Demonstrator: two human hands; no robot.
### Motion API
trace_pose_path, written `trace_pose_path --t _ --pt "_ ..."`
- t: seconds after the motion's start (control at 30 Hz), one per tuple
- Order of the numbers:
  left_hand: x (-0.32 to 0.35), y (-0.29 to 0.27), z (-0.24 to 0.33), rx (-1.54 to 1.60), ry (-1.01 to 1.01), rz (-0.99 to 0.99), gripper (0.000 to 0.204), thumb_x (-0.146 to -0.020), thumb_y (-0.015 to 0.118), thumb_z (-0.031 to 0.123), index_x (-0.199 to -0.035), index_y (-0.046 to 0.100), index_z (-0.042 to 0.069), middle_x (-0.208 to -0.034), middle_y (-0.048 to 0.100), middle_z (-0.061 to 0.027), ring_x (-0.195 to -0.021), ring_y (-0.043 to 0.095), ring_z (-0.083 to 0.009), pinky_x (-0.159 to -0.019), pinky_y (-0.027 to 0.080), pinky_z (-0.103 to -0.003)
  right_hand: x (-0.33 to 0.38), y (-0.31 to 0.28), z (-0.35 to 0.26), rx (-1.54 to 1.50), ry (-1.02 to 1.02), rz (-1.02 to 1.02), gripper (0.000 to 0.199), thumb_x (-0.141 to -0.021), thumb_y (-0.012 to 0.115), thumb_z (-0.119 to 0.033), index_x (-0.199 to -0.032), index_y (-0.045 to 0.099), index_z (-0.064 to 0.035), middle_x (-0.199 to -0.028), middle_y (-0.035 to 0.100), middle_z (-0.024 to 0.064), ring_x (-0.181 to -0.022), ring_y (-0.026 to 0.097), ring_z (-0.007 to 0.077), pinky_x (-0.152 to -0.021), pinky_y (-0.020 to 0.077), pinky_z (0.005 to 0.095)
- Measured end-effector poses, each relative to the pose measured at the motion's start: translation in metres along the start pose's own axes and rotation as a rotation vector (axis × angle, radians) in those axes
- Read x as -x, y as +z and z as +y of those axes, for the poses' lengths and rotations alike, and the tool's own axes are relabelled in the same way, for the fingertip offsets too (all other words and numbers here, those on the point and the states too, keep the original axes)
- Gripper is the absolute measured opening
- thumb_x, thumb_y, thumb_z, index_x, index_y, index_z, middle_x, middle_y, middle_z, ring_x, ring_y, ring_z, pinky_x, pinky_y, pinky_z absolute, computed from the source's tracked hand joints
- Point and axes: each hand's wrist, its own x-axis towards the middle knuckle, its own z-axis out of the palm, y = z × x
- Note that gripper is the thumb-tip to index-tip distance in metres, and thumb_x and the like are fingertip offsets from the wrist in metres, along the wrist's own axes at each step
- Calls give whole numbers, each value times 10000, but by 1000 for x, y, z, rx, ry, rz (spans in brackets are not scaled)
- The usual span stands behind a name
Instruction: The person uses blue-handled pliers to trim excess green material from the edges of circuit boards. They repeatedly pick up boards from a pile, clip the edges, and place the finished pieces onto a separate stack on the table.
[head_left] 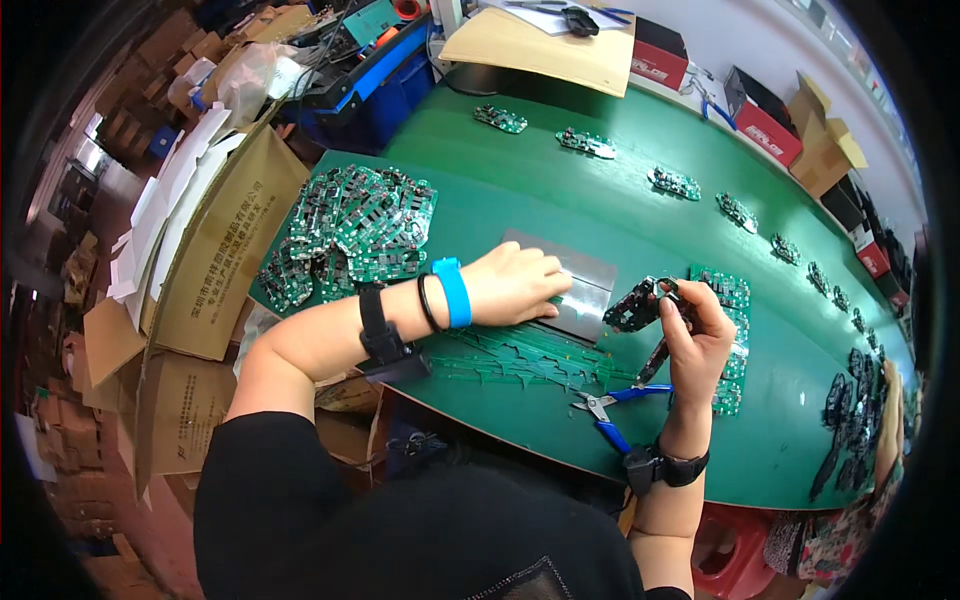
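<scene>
My left hand point(512, 284) rests palm down over the left side of a grey metal plate point(592, 290). Its fingers are curled together, and what they hold, if anything, is hidden beneath them. To the right of the plate, my right hand point(698, 335) grips circuit boards point(634, 306) crowded with dark parts; one points left and another hangs downward. Below it, blue-handled cutters point(598, 405) lie with their handles spread. Thin green scrap strips point(510, 358) are strewn between my left forearm and the cutters.
A heap of circuit boards point(365, 225) sits at the left, and joined boards point(735, 290) lie beyond my right hand. Single boards point(585, 143) line the green table point(560, 190). Cardboard point(230, 260) stands at the left edge. Another person's arm point(889, 415) reaches near dark parts point(850, 420) at far right.
</scene>
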Motion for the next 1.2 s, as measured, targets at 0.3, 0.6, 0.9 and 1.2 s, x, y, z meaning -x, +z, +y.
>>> trace_pose_path --t 0.3,0.6,0.9,1.2 --pt "-3 -3 45 849 -248 215 481 -797 710 288 -1161 515 41 -998 552 -98 -952 551 -220 -840 448 -357 7 11 -2 -101 57 -116 129 -788 650 -4 -915 639 14 -771 577 -13 -659 462 30 -575 353 175" --pt "-26 32 78 1653 -475 444 764 -719 701 5 -1353 275 16 -1236 467 -101 -1127 480 -163 -970 403 -320 10 25 9 -277 243 -150 410 -913 541 -68 -1313 453 -45 -981 513 18 -866 473 76 -766 397 194" --pt "113 -23 25 767 -743 647 726 -728 697 -9 -1334 296 -7 -1257 465 -126 -1196 439 -192 -1016 350 -329 14 21 11 -197 145 -191 401 -766 649 63 -1155 573 3 -1029 603 73 -912 592 143 -834 461 266" --pt "216 -10 22 376 -1014 1181 668 -704 727 4 -1257 352 -1 -1181 510 -118 -1086 519 -202 -927 442 -341 17 31 -6 -312 165 -238 273 -758 643 120 -1015 598 38 -858 641 80 -803 643 145 -742 523 249"
